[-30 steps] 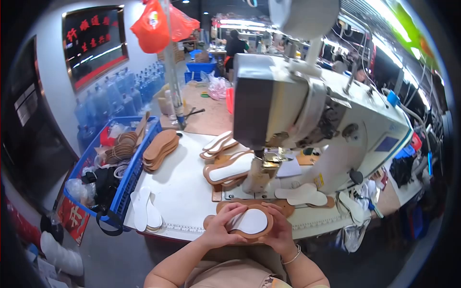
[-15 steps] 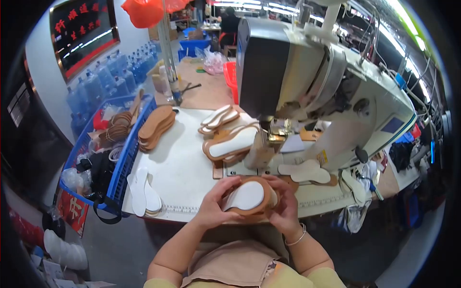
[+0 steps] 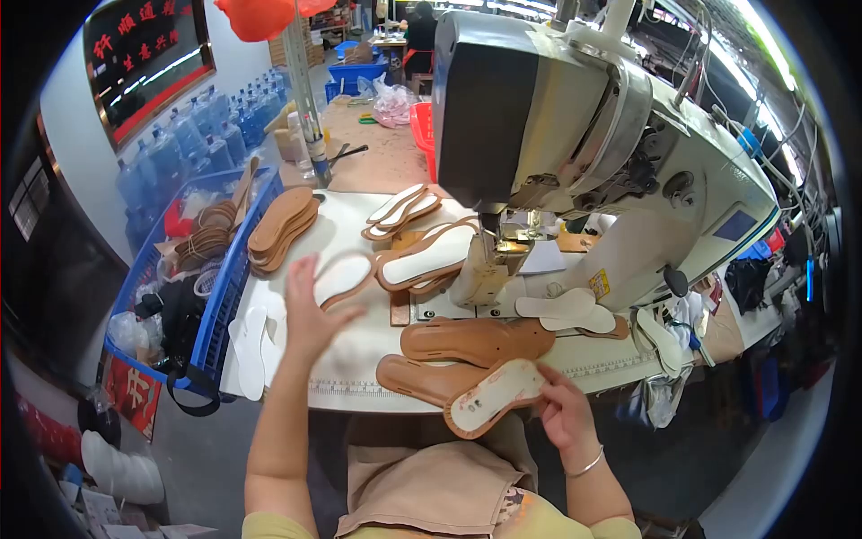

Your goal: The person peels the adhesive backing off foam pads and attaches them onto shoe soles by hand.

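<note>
- Two bare hands are over the front of the white table (image 3: pixel 359 364), set well apart.
- Right hand (image 3: pixel 566 413): fingers and thumb pinch one end of a brown-rimmed insole (image 3: pixel 494 400); a bracelet (image 3: pixel 589 462) circles the wrist.
- That insole slants at the table's front edge, its pale, marked face showing and its far end pointing down and left, past the edge. It overlaps a brown insole (image 3: pixel 422 377); whether the two touch, I cannot tell.
- Left hand (image 3: pixel 312 319): fingers spread and loose, grasping nothing that shows.
- Just beside those fingers is a blurred white-faced insole (image 3: pixel 345 277); contact cannot be told.
- Another brown insole (image 3: pixel 476 340) lies behind the first, in front of the sewing machine (image 3: pixel 620 153).
- White-faced insoles (image 3: pixel 429 256) are piled left of the machine's post, with a smaller pile (image 3: pixel 401 208) behind.
- Farther left, a brown stack (image 3: pixel 281 225) stands by the blue basket (image 3: pixel 235 310).
- White pieces (image 3: pixel 249 350) lie near the table's left end, others (image 3: pixel 567 308) right of the post.
</note>
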### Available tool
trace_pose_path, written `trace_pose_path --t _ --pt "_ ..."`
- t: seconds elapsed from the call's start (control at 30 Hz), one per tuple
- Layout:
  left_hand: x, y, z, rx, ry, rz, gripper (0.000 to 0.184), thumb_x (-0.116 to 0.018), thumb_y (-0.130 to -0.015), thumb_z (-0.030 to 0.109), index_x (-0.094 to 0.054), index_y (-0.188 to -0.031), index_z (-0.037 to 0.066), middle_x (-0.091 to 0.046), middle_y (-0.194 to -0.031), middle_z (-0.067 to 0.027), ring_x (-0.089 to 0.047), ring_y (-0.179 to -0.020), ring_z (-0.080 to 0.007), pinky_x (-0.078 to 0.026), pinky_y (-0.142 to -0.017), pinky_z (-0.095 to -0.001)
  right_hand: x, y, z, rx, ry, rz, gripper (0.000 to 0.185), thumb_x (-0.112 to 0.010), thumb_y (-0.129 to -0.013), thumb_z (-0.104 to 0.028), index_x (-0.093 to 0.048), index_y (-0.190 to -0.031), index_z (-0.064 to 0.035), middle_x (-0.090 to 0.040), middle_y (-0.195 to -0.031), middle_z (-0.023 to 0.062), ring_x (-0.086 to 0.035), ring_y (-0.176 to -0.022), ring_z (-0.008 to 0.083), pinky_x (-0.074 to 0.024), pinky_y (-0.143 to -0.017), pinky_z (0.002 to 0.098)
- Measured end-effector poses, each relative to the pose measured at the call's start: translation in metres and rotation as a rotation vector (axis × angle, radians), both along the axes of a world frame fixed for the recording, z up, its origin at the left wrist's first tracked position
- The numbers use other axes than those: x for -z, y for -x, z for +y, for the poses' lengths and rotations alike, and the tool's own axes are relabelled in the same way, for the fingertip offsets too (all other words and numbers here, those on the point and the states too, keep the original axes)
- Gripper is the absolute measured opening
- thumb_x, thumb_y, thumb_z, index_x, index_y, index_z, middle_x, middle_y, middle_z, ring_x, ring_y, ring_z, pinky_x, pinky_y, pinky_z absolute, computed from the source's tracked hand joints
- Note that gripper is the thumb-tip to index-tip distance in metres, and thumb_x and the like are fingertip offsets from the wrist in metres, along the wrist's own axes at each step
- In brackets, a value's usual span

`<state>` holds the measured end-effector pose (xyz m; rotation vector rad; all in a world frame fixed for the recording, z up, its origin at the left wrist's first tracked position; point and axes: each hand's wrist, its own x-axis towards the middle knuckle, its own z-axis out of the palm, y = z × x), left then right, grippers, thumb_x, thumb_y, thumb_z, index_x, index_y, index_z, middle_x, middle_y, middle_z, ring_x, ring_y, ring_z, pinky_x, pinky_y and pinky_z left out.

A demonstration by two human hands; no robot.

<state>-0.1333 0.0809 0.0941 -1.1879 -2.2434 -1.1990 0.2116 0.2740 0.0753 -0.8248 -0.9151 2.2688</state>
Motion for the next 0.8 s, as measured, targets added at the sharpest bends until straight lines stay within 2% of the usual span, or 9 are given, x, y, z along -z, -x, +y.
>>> trace_pose_path --t 0.13,0.17,0.27,0.37,0.43,0.47,0.6,0.7,0.8 --pt "-0.041 -0.095 -0.001 1.103 0.328 -0.203 0.096 -0.085 -0.061 0.047 -0.044 -0.140 0.010 -0.034 -0.147 -0.0169 -0.022 -0.141 -0.0363 -0.024 -0.112 -0.0476 0.001 -0.010 -0.027 -0.083 0.139 0.000 0.045 -0.050 -0.085 0.007 -0.047 -0.129 0.0069 -0.057 -0.123 0.0181 -0.061 -0.106 0.0252 -0.0524 -0.093 0.0324" --pt "-0.034 -0.113 0.001 1.100 0.324 0.003 0.068 -0.080 -0.074 0.031 -0.053 -0.133 0.012 -0.047 -0.139 -0.0148 -0.036 -0.135 -0.0345 -0.036 -0.105 -0.0445 -0.003 -0.011 -0.029 -0.074 0.137 -0.008 0.045 -0.050 -0.085 0.007 -0.047 -0.129 0.0069 -0.057 -0.123 0.0181 -0.061 -0.106 0.0252 -0.0524 -0.093 0.0324" --pt "0.010 -0.130 -0.002 0.870 0.003 -0.266 0.035 -0.068 -0.080 -0.001 -0.066 -0.113 0.008 -0.069 -0.103 -0.0072 -0.067 -0.097 -0.0221 -0.055 -0.079 -0.0310 -0.022 -0.012 -0.029 -0.266 -0.077 -0.116 0.050 -0.060 -0.082 0.008 -0.047 -0.131 0.0051 -0.057 -0.117 0.0125 -0.061 -0.099 0.0179 -0.0534 -0.088 0.0306" --pt "0.014 -0.141 -0.008 0.481 -0.051 -1.038 0.041 -0.069 -0.082 -0.003 -0.057 -0.120 0.004 -0.068 -0.103 -0.0073 -0.066 -0.090 -0.0132 -0.055 -0.079 -0.0278 -0.017 -0.008 -0.008 -0.527 -0.781 -0.567 0.047 -0.066 -0.086 -0.006 -0.052 -0.130 -0.0045 -0.061 -0.091 0.0024 -0.058 -0.076 0.0071 -0.0491 -0.067 0.0211" --pt "0.021 -0.139 0.003 0.305 -0.142 -1.147 0.057 -0.074 -0.078 0.002 -0.049 -0.128 0.003 -0.065 -0.106 -0.0119 -0.066 -0.086 -0.0171 -0.055 -0.077 -0.0295 -0.017 0.004 0.013 -0.514 -0.674 -0.585 0.037 -0.067 -0.086 -0.009 -0.059 -0.123 -0.0063 -0.061 -0.076 0.0004 -0.055 -0.065 0.0047 -0.0447 -0.058 0.0198" --pt "0.033 -0.133 0.004 0.240 0.016 -0.723 0.071 -0.081 -0.072 0.008 -0.046 -0.133 0.004 -0.056 -0.119 -0.0168 -0.061 -0.101 -0.0270 -0.051 -0.085 -0.0369 -0.023 0.016 0.024 -0.468 -0.818 -0.688 0.025 -0.067 -0.088 -0.013 -0.065 -0.112 -0.0060 -0.058 -0.068 0.0019 -0.054 -0.059 0.0068 -0.0451 -0.056 0.0225" --pt "0.052 -0.140 0.005 0.044 0.069 -0.033 0.077 -0.083 -0.067 0.023 -0.048 -0.135 0.012 -0.037 -0.143 -0.0147 -0.029 -0.132 -0.0457 -0.026 -0.107 -0.0531 0.010 0.048 0.100 0.065 -1.578 -0.514 0.021 -0.071 -0.080 -0.014 -0.067 -0.099 -0.0061 -0.064 -0.089 0.0122 -0.064 -0.080 0.0233 -0.0513 -0.066 0.0336" --pt "0.049 -0.154 0.008 0.345 0.360 0.167 0.074 -0.077 -0.070 0.046 -0.051 -0.135 0.023 -0.037 -0.147 -0.0072 -0.025 -0.135 -0.0487 -0.014 -0.105 -0.0691 0.019 0.072 0.131 0.004 -1.936 -0.655 0.028 -0.074 -0.072 -0.016 -0.068 -0.098 -0.0064 -0.063 -0.103 0.0141 -0.059 -0.099 0.0316 -0.0503 -0.081 0.0405" --pt "0.057 -0.182 0.018 0.301 0.629 0.229 0.089 -0.075 -0.064 0.058 -0.046 -0.139 0.022 -0.035 -0.149 -0.0086 -0.022 -0.136 -0.0519 -0.013 -0.100 -0.0756 0.019 0.079 0.141 -0.151 -1.884 -0.809 0.036 -0.076 -0.068 -0.019 -0.068 -0.102 -0.0082 -0.061 -0.103 0.0120 -0.055 -0.104 0.0330 -0.0464 -0.088 0.0443"
